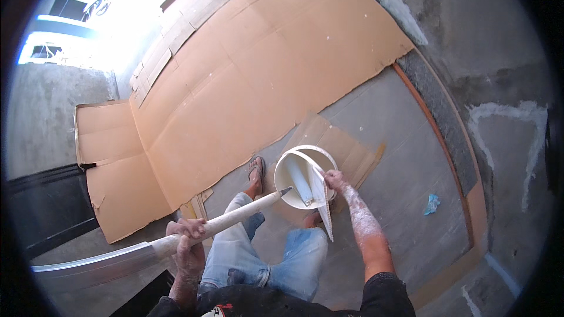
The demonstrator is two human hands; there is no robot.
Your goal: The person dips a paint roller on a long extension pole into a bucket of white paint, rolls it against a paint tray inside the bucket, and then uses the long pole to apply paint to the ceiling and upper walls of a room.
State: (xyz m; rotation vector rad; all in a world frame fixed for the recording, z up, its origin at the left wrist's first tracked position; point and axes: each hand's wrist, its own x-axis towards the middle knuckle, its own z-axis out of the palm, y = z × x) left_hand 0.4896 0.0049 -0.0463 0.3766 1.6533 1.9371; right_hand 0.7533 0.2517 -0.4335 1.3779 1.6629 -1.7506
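The left hand point(189, 238) is wrapped around a long white pole point(241, 212), fingers closed about its shaft; the pole runs from the lower left up toward the centre, its dark tip point(285, 191) at the left side of a white bucket point(282, 167). The right hand point(336, 181) is at the bucket's right side, its fingers curled closed on the upper end of a thin white panel point(321, 199), which slants down from that hand across the bucket's right edge, its lower corner well below the fingers. Inside the bucket a pale blue roller point(298, 181) leans at a slant, left of the right hand and apart from it, with the pole's tip just to its left. The bucket is between the person's feet, near a small cardboard piece point(352, 141) on the grey floor point(390, 161); a larger cardboard sheet point(252, 76) spreads beyond
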